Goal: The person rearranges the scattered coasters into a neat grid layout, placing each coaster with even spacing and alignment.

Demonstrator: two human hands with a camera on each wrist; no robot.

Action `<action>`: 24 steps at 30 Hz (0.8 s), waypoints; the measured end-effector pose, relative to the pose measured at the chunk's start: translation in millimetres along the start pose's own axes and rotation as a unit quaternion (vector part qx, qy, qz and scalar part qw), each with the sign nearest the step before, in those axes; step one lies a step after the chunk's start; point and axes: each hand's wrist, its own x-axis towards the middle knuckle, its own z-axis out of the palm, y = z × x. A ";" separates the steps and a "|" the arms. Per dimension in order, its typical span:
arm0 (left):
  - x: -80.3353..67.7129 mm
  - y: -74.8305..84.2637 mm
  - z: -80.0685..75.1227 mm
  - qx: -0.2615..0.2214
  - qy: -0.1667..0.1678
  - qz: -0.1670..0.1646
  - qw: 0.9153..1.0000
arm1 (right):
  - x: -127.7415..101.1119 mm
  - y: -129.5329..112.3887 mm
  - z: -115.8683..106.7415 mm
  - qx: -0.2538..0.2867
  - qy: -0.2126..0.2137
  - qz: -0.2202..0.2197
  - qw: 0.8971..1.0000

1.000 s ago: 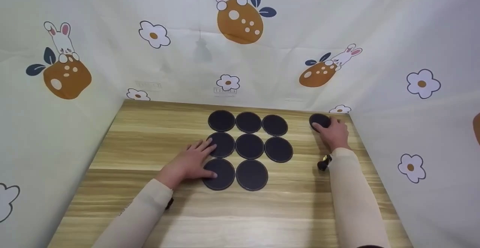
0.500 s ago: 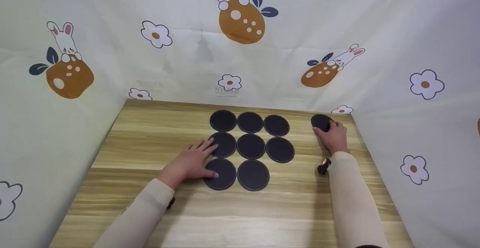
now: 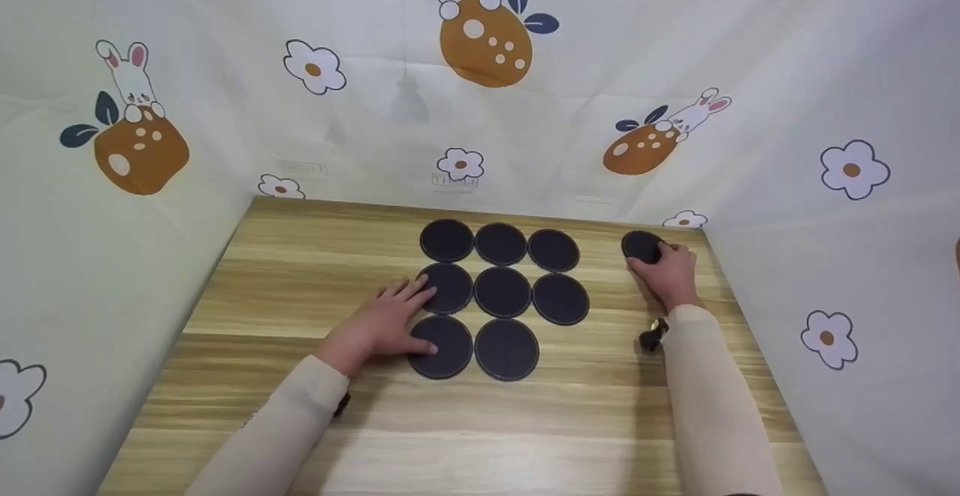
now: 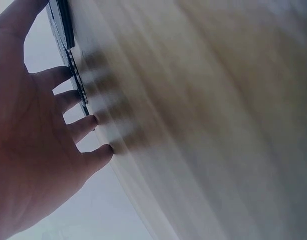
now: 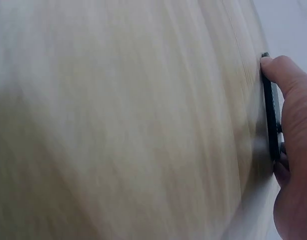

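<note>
Eight black round coasters lie in a grid on the wooden table [image 3: 300, 271], with a gap at the near right. My left hand [image 3: 386, 321] rests flat with straight fingers on the middle-left coaster [image 3: 450, 290] and the near-left coaster [image 3: 448, 347]. The left wrist view shows that hand [image 4: 38, 140] spread open against a coaster's edge [image 4: 76, 80]. A ninth coaster [image 3: 639, 244] lies apart near the far right corner. My right hand [image 3: 670, 271] grips its rim. In the right wrist view the thumb and a finger of that hand [image 5: 293, 150] pinch the dark disc [image 5: 271, 115] edge-on.
Cloth walls printed with rabbits and flowers [image 3: 480, 106] close in the table at the back, left and right. A small black wrist-mounted device [image 3: 651, 337] sits under the right sleeve. Bare wood lies to the left of the grid and along the near edge.
</note>
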 end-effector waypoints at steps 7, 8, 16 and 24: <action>0.9 -0.2 0.4 0.004 -0.002 -0.005 1.000 | -8.1 2.3 -0.3 0.009 -0.002 -0.021 1.000; 0.8 -0.2 0.6 0.004 -0.001 -0.006 1.000 | -9.6 2.5 -0.3 0.009 -0.001 -0.025 1.000; 0.7 -0.4 1.1 0.007 0.003 -0.004 1.000 | -21.9 -1.3 -5.8 0.016 -0.011 -0.060 0.998; 1.6 -0.4 0.8 -0.003 0.003 -0.001 1.000 | -43.7 -5.5 -5.0 0.036 -0.019 -0.114 0.993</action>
